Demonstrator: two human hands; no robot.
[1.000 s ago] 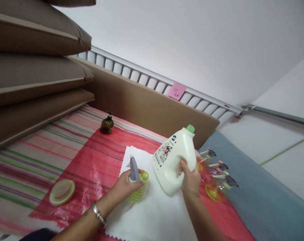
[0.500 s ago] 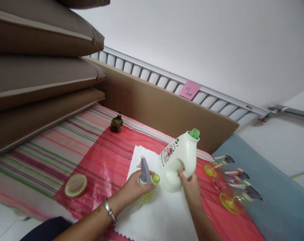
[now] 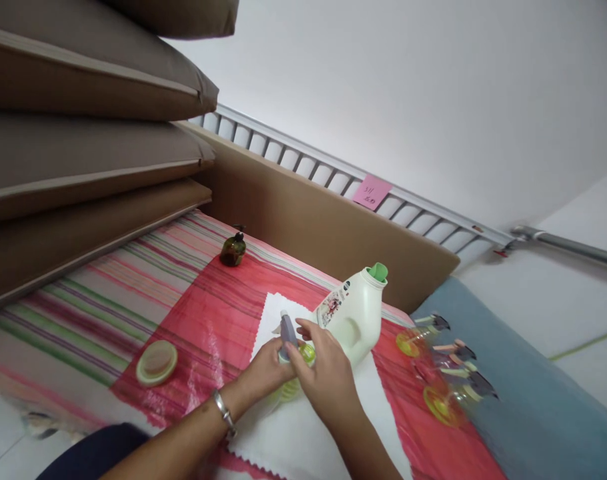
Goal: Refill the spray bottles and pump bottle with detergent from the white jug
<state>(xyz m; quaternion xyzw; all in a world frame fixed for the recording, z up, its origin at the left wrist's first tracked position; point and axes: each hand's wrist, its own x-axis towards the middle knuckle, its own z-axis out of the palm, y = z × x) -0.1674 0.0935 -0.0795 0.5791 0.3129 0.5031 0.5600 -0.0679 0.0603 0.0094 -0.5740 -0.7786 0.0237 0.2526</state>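
My left hand (image 3: 266,370) is closed round the grey spray nozzle (image 3: 287,331), close to the mouth of a yellow-green bottle (image 3: 306,353). My right hand (image 3: 328,367) reaches over that bottle, thumb and fingers apart at the nozzle; it partly hides the bottle. Just behind the right hand, a pale green jug (image 3: 366,313) stands upright on the white cloth (image 3: 328,447), its neck open with a green piece in it. No hand is on the jug's handle.
A dark pump bottle (image 3: 233,248) stands at the back of the striped cloth (image 3: 83,313). A round lid (image 3: 156,363) lies at left. Several spray bottles (image 3: 441,403) lie at right. Stacked cushions (image 3: 93,147) rise at left.
My right hand has let go of the jug and moved left to the spray nozzle. The jug now stands on the cloth. My left hand keeps its hold. The view has shifted slightly.
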